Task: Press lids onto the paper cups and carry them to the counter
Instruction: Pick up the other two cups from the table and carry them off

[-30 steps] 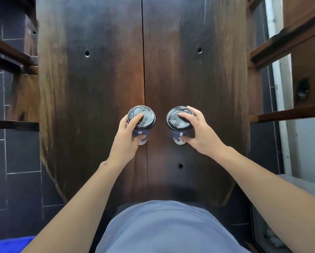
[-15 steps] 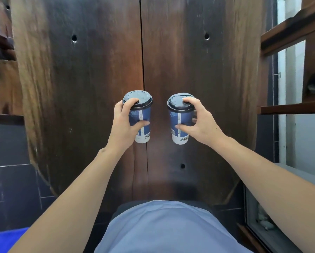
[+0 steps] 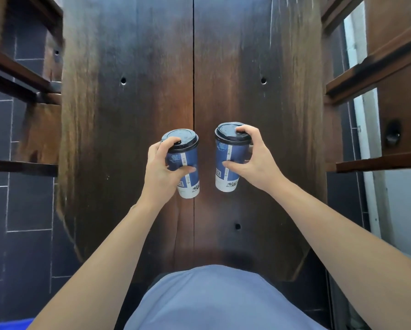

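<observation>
Hanging above the dark wooden counter (image 3: 223,67), two lidded blue paper cups are being held side by side with a narrow gap between them. The left hand (image 3: 161,170) is wrapping the left cup (image 3: 186,163), forefinger on its black lid (image 3: 181,138); the right hand (image 3: 254,160) is clamping the right cup (image 3: 228,160), fingers over its lid (image 3: 229,133). Bare boards are stretching ahead, a seam (image 3: 194,67) running down the middle. Wooden rails (image 3: 378,67) are crowding both sides. The counter's near edge is hiding behind the blue shirt (image 3: 211,298); cup print is too small to read.
</observation>
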